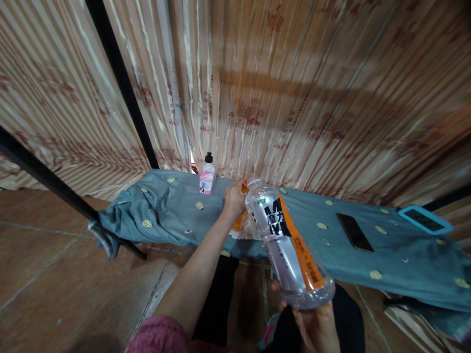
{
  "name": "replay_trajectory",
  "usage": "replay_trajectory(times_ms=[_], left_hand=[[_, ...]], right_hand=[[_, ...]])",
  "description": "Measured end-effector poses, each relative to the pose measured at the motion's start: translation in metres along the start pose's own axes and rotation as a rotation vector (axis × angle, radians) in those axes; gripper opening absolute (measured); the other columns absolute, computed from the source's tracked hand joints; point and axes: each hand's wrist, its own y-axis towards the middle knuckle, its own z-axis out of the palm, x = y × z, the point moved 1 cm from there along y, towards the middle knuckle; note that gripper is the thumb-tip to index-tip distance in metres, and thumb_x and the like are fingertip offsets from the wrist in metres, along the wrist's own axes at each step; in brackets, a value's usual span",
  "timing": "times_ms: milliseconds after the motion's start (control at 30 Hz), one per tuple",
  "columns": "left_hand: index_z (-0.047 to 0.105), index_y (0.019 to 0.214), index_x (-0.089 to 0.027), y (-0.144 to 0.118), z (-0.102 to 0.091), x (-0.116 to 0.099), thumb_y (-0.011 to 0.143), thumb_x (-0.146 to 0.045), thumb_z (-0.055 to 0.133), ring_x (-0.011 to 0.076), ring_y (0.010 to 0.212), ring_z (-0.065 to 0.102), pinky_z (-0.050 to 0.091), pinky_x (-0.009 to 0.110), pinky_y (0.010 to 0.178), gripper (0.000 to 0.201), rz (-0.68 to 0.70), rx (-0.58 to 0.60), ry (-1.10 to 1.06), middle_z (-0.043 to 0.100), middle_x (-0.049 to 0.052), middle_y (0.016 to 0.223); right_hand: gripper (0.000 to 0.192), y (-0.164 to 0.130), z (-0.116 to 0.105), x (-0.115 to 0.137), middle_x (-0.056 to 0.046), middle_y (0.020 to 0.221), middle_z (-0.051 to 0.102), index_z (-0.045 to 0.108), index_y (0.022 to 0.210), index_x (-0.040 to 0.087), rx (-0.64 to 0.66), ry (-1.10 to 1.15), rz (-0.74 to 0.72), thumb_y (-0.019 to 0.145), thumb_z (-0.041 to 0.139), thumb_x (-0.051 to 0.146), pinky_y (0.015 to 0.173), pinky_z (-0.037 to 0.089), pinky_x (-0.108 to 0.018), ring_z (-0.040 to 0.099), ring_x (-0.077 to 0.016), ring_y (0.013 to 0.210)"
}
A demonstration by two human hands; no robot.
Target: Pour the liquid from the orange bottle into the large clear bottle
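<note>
Right hand (318,326) grips base of clear ribbed plastic bottle (287,242); left hand (235,198) pinches its orange cap (245,187).

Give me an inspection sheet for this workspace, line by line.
Surface: table under a blue-grey spotted cloth.
Job's things: clear plastic bottle with orange-striped label, tilted; orange cap at its mouth.
Clutter: pump bottle, black phone, blue-cased phone.
Grippers: left hand at the cap; right hand holds the bottle's base.
Cables: nothing seen.
Surroundings: striped curtain, tiled floor.
</note>
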Motion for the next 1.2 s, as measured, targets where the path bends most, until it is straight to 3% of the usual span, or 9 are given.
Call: replay_trajectory(times_ms=[300,500,700,900,1200], left_hand=[[0.067,0.085,-0.016,0.0,0.0,0.0,0.082,-0.024,0.05,0.0168,0.078,0.061,0.046,0.025,0.072,0.019,-0.001,0.008,0.025,0.07,0.004,0.083],[0.067,0.084,-0.016,0.0,0.0,0.001,0.081,-0.023,0.05,0.0167,0.075,0.061,0.045,0.025,0.07,0.018,0.001,-0.005,0.037,0.069,0.004,0.081],[0.067,0.085,-0.016,0.0,0.001,0.001,0.081,-0.02,0.05,0.0166,0.076,0.061,0.046,0.025,0.071,0.018,0.002,-0.011,0.027,0.069,0.004,0.082],[0.067,0.086,-0.015,0.0,0.002,0.003,0.082,-0.026,0.052,0.0165,0.075,0.061,0.045,0.025,0.07,0.019,-0.006,-0.02,0.014,0.069,0.005,0.082],[0.067,0.087,-0.015,0.0,0.001,0.001,0.082,-0.028,0.054,0.0157,0.073,0.06,0.045,0.025,0.07,0.019,-0.028,-0.01,0.03,0.069,0.005,0.082]], right_hand=[[0.052,0.003,-0.005,-0.001,0.0,0.094,0.074,0.055,0.117,0.03,-0.003,-0.01,0.007,0.069,0.075,0.038,0.051,0.054,-0.029,0.07,-0.0209,0.067],[0.059,0.007,-0.016,-0.005,-0.002,0.094,0.075,0.056,0.117,0.031,0.037,-0.024,0.004,0.064,0.078,0.04,0.048,0.053,-0.031,0.07,-0.023,0.066],[0.047,0.003,-0.006,-0.002,-0.002,0.093,0.074,0.058,0.114,0.029,0.016,-0.06,-0.011,0.071,0.072,0.041,0.046,0.05,-0.025,0.069,-0.0193,0.064],[0.055,0.001,-0.002,0.0,-0.002,0.093,0.074,0.057,0.116,0.029,0.002,-0.043,-0.01,0.066,0.077,0.041,0.045,0.05,-0.026,0.069,-0.0198,0.064],[0.06,0.009,-0.019,-0.005,-0.005,0.09,0.074,0.054,0.12,0.029,0.04,-0.055,0.016,0.066,0.075,0.044,0.048,0.054,-0.033,0.07,-0.0251,0.067]])
